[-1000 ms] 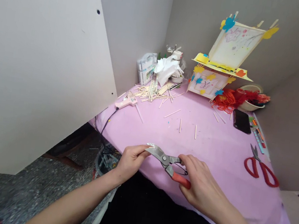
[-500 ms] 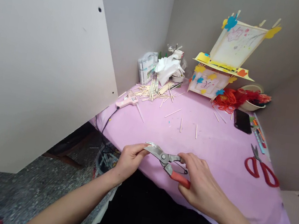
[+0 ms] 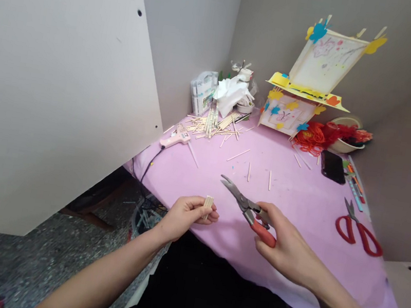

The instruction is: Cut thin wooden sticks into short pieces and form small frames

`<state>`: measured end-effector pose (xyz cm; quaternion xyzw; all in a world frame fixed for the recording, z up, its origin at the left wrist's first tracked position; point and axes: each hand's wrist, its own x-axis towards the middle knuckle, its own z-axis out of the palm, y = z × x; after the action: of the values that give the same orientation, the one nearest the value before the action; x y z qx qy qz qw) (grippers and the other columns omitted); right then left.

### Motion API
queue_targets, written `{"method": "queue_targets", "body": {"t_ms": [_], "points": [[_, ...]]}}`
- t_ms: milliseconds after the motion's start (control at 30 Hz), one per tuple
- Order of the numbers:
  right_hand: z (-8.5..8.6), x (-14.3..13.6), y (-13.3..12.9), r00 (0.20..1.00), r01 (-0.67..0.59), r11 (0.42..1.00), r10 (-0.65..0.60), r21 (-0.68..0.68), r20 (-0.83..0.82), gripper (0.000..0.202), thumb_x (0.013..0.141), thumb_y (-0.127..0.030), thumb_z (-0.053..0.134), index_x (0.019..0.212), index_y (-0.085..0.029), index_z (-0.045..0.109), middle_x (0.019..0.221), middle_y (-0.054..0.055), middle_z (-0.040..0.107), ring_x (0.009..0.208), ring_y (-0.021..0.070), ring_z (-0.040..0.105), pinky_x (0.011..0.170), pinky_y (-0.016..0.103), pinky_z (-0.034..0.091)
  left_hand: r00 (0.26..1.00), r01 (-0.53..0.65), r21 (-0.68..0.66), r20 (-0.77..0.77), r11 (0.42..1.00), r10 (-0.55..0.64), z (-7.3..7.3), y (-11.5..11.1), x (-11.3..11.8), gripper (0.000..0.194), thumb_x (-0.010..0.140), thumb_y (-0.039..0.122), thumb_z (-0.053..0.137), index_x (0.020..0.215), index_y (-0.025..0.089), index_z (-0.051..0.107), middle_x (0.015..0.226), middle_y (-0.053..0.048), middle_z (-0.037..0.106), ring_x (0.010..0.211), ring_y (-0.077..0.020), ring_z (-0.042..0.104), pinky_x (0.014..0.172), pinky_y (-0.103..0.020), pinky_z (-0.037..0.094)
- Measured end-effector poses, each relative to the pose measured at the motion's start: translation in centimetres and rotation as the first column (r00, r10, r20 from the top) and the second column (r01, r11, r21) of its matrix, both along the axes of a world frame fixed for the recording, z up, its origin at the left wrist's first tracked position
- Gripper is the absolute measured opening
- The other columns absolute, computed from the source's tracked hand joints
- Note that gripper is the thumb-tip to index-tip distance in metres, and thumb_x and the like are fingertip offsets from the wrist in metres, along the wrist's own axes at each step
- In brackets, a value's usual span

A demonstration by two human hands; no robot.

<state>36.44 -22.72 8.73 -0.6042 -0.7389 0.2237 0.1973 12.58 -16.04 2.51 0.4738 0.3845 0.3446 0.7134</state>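
Observation:
My left hand [image 3: 188,216] pinches a small bunch of short wooden sticks [image 3: 208,204] between thumb and fingers, just above the table's front edge. Wrapped round the red handles of a pair of pruning shears [image 3: 246,206] is my right hand [image 3: 283,242]. The shears' grey blades point up and left, nearly closed, apart from the sticks. Two short wooden sticks [image 3: 269,180] lie upright in view on the purple tablecloth [image 3: 311,202] beyond the shears, with a longer stick [image 3: 238,154] slanting to their left.
A pink glue gun [image 3: 177,138] with a black cord lies at left. Behind it are a pile of wooden sticks [image 3: 213,126] and a marker case [image 3: 202,93]. A decorated paper lantern [image 3: 290,113] stands at the back. Red-handled scissors [image 3: 361,230] and a phone [image 3: 333,167] lie at right.
The shears have moved away from my left hand, up and to the right, and their blades have come together. My left hand has turned, so the short sticks now show.

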Motion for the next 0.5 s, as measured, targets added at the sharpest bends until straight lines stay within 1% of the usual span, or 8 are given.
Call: {"method": "queue_targets", "body": {"t_ms": [133,233,300,400,500], "points": [[0.1,0.3,-0.2,0.995,-0.071,0.997,0.068,0.031,0.079,0.054,0.069,-0.012,0.05,0.121,-0.023,0.044,0.11,0.008,0.057,0.099,0.0235,0.057,0.085,0.04,0.047,1.0,0.021,-0.056,0.019,0.998,-0.02,0.2,0.0,0.1,0.028,0.075,0.036,0.07,0.089,0.012,0.068,0.084,-0.01,0.073,0.082,-0.0203,0.07,0.079,-0.034,0.056],[-0.2,0.2,-0.4,0.993,-0.088,0.995,0.085,0.038,0.077,0.058,0.066,-0.011,0.051,0.122,-0.023,0.043,0.113,0.008,0.056,0.103,0.0239,0.055,0.089,0.041,0.045,0.999,0.016,-0.09,0.038,0.996,-0.013,0.2,0.0,0.2,0.028,0.075,0.035,0.071,0.088,0.011,0.068,0.083,-0.01,0.073,0.081,-0.0203,0.07,0.079,-0.034,0.056],[-0.5,0.3,-0.3,0.998,-0.055,0.998,0.054,0.018,0.035,0.057,0.068,-0.011,0.05,0.123,-0.023,0.042,0.114,0.008,0.055,0.104,0.024,0.054,0.09,0.042,0.044,0.998,-0.012,-0.132,0.066,0.991,0.021,0.3,0.1,0.2,0.027,0.075,0.034,0.072,0.089,0.011,0.068,0.084,-0.01,0.073,0.082,-0.0198,0.07,0.078,-0.032,0.057],[-1.0,0.5,0.0,0.996,0.016,0.998,-0.021,-0.059,-0.084,0.054,0.071,-0.013,0.049,0.123,-0.023,0.041,0.114,0.007,0.055,0.106,0.0232,0.055,0.091,0.041,0.044,0.99,-0.056,-0.225,0.116,0.973,0.084,0.8,0.5,0.3,0.026,0.077,0.03,0.071,0.094,0.011,0.067,0.092,-0.012,0.072,0.085,-0.0194,0.07,0.076,-0.03,0.058],[-1.4,0.7,0.4,0.981,0.039,0.992,-0.06,-0.117,-0.184,0.052,0.073,-0.015,0.05,0.124,-0.023,0.041,0.116,0.007,0.056,0.109,0.0228,0.055,0.093,0.04,0.043,0.98,-0.058,-0.317,0.162,0.947,0.115,1.3,0.8,0.6,0.025,0.078,0.026,0.07,0.098,0.011,0.066,0.098,-0.014,0.071,0.087,-0.0203,0.07,0.078,-0.031,0.058]]}}
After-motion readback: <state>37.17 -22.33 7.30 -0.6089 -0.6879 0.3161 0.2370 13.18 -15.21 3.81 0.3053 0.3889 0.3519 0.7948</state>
